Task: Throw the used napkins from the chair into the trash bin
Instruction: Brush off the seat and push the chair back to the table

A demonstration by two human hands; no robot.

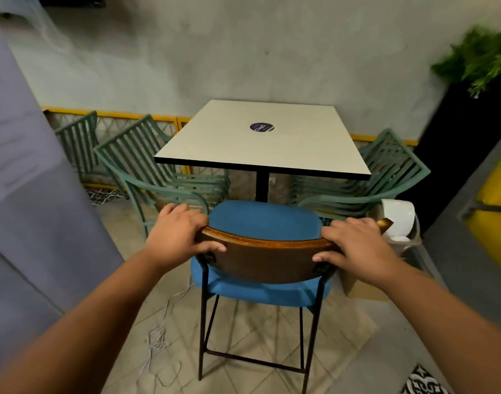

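Your left hand (176, 233) and right hand (360, 245) each have their grip clamped on the curved wooden back of the blue chair (265, 223), fingers over the top edge, thumbs behind. The seat faces the white table (229, 143). The trash bin (398, 220), white paper inside, stands just right of the chair, beside your right hand.

Dim, greenish indoor light falls evenly, leaving soft shadows under the worktop (260, 137). Wide-angle distortion bends the edges; the plant (479, 58) at far right is motion-blurred.
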